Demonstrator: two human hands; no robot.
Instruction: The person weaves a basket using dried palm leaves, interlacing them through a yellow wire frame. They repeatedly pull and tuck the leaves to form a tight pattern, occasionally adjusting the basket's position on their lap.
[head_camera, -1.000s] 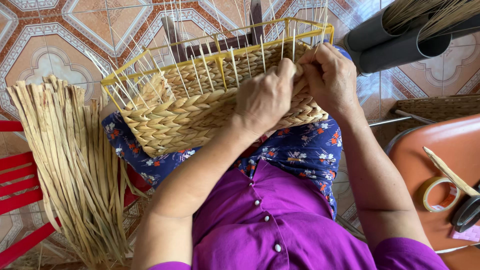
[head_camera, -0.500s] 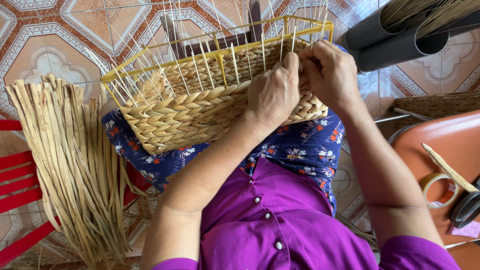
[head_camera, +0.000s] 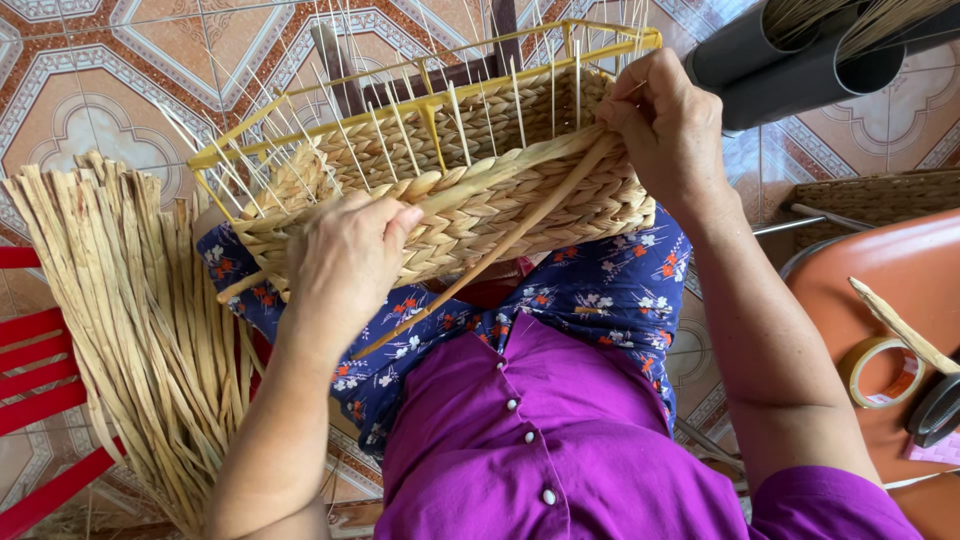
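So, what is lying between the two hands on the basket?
In the head view, a long flat straw strand stretches along the woven basket wall from the left hand to the right hand.

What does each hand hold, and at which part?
The right hand pinches a straw strand at its upper end, by the basket rim. The left hand grips the basket's woven front wall.
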